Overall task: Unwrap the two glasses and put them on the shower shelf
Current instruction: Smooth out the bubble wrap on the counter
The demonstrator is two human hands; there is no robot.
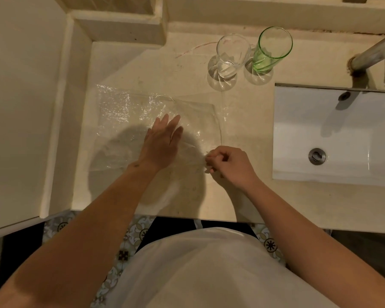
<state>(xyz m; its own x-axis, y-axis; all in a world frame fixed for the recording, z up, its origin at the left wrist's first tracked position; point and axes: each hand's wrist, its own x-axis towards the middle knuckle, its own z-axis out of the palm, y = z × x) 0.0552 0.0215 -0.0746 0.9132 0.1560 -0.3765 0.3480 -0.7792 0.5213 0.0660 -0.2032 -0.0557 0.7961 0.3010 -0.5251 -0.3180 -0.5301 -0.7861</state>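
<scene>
head view: clear glass [231,55] and green glass [271,50] stand upright, unwrapped, side by side at the far edge of the counter [249,196], left of the sink [333,134]. left hand [160,143] lies open, flat on the bubble wrap [129,121]; right hand [229,167] pinches its near right corner. judged: glasses rigid, smooth, breakable; take each round the lower wall. wrap is light and limp.

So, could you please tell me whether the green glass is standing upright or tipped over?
Upright: the green glass stands on its base on the counter, open rim upward.
</scene>
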